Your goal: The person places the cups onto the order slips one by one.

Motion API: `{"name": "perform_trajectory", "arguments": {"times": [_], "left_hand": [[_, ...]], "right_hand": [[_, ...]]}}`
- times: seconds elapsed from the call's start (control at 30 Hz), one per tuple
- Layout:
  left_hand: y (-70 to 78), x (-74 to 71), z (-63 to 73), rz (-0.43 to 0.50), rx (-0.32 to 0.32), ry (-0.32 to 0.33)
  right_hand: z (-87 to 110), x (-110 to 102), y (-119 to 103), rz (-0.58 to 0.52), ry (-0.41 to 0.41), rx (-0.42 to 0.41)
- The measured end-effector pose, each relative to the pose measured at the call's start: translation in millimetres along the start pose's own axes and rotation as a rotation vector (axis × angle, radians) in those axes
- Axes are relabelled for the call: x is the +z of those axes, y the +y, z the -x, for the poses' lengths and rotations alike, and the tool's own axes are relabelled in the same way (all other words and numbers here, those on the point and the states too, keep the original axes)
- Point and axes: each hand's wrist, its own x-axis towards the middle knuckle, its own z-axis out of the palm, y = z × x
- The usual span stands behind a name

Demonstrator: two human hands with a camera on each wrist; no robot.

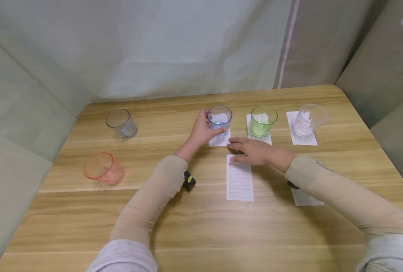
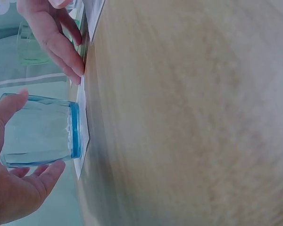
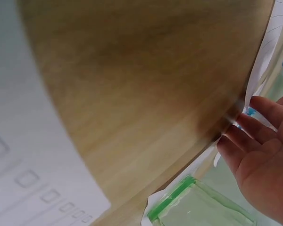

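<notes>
My left hand (image 1: 202,131) grips a blue clear cup (image 1: 220,116), thumb on one side and fingers on the other. The cup stands upright on a white paper slip (image 1: 218,142), its base against the paper in the left wrist view. My right hand (image 1: 254,151) reaches in from the right with its fingers extended, their tips near that slip's right corner. Below those fingers a lined paper slip (image 1: 240,183) lies on the table. Whether the fingertips touch either slip, I cannot tell.
A green cup (image 1: 263,122) and a colourless cup (image 1: 306,121) stand on slips to the right. At left are a grey-blue cup (image 1: 123,124) and an orange-red cup (image 1: 106,170) on bare wood. Another slip (image 1: 306,197) is partly under my right forearm. Curtains hang behind the table.
</notes>
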Motion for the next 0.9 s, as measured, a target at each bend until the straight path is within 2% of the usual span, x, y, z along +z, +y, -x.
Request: {"name": "perform_trajectory", "arguments": {"times": [0.37, 0.63, 0.8, 0.9], "left_hand": [[3.5, -4.5, 6.4, -0.003, -0.025, -0.001], [6.3, -21.6, 18.4, -0.036, -0.045, -0.002], [10.9, -34.0, 31.6, -0.024, -0.034, 0.007], [12.0, -41.9, 41.0, -0.02, -0.004, 0.018]], "right_hand": [[2.2, -5, -5, -0.035, 0.009, -0.014], [10.2, -9, -8, 0.003, 0.081, -0.047], [16.2, -13, -8, 0.029, 0.145, -0.063], [21.2, -15, -9, 0.035, 0.169, -0.062]]}}
